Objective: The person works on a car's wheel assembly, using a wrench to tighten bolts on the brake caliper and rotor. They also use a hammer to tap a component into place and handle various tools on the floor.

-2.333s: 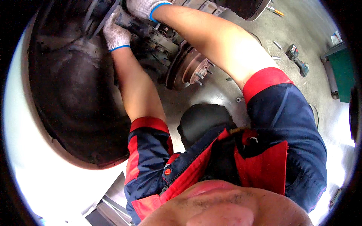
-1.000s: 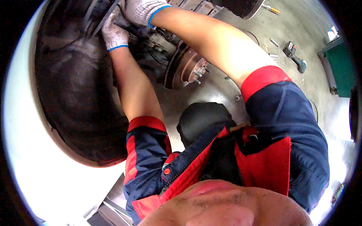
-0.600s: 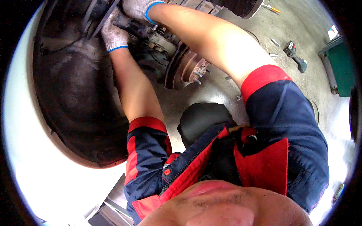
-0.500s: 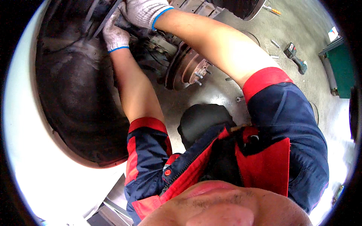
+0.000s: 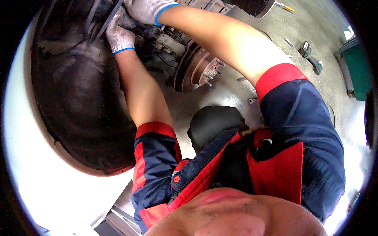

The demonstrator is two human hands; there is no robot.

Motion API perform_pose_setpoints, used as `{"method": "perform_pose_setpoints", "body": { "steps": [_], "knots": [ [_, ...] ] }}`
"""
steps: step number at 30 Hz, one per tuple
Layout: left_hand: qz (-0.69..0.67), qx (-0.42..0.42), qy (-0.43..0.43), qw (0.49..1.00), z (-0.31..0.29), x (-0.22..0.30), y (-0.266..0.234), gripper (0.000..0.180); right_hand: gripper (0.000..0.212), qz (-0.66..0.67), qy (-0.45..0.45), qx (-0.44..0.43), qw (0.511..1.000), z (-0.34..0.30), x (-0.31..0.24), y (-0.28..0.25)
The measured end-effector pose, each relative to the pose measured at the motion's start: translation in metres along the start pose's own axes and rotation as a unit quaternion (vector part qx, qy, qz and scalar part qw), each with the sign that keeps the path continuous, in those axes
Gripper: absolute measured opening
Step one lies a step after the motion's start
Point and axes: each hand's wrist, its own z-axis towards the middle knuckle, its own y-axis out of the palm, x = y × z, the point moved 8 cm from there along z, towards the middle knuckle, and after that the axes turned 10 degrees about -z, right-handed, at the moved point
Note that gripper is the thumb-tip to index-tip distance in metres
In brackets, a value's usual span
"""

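Both my hands wear whitish knit gloves with blue cuffs and reach up into a car's wheel well. Soiled with grease, my left hand [image 5: 119,36] is closed against a dark part beside a long dark bar [image 5: 107,20]; what it grips is hidden. My right hand [image 5: 146,10] lies just above and right of it at the picture's upper rim, its fingers out of sight. Below my right forearm is a rusty brake disc [image 5: 200,67] with several wheel studs, bare of any wheel. The black wheel-arch liner [image 5: 84,106] curves left of my left forearm.
A white body panel [image 5: 59,185] borders the arch. On the grey floor lie a cordless power tool [image 5: 311,57], a metal socket [image 5: 289,42], a wrench [image 5: 252,101] and an orange-handled tool [image 5: 288,8]. A green cabinet [image 5: 354,70] stands at the right.
My right hand has shifted slightly left and up toward the rim. My left hand stays at nearly the same spot. The view has moved a little.
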Motion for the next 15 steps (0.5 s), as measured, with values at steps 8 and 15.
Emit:
{"method": "perform_pose_setpoints", "body": {
  "steps": [8,15],
  "knots": [
    [-0.005,0.010,-0.011,1.000,0.000,-0.001,-0.003,0.042,0.050,0.023,0.023,-0.062,0.998,0.000,0.001,0.009],
    [0.040,-0.004,0.022,0.999,0.000,-0.018,0.043,0.057,0.051,-0.073,-0.011,0.015,0.997,0.050,0.027,0.024]
  ]
}}
